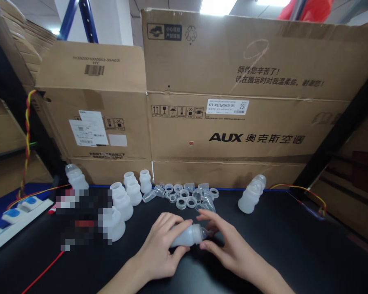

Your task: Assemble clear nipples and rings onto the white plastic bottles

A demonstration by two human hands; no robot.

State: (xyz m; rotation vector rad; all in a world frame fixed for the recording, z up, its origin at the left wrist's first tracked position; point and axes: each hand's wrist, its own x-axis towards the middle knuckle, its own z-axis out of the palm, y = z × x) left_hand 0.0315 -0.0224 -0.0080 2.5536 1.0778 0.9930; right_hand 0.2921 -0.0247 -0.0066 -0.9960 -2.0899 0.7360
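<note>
Left hand (164, 243) holds bottle (184, 237), tip (205, 233) beside right hand (230, 241).

Cardboard panel (254, 92): "AUX 奥克斯空调"; white label (227, 107) there: "KFR-46G/BpR3AES1(B1)", "25"; left flap (93, 61): "HY"

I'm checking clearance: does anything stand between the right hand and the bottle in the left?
Nothing visible does: the right hand is at the clear tip of the bottle, which the left hand grips. The loose rings lie farther back, not between.
</note>
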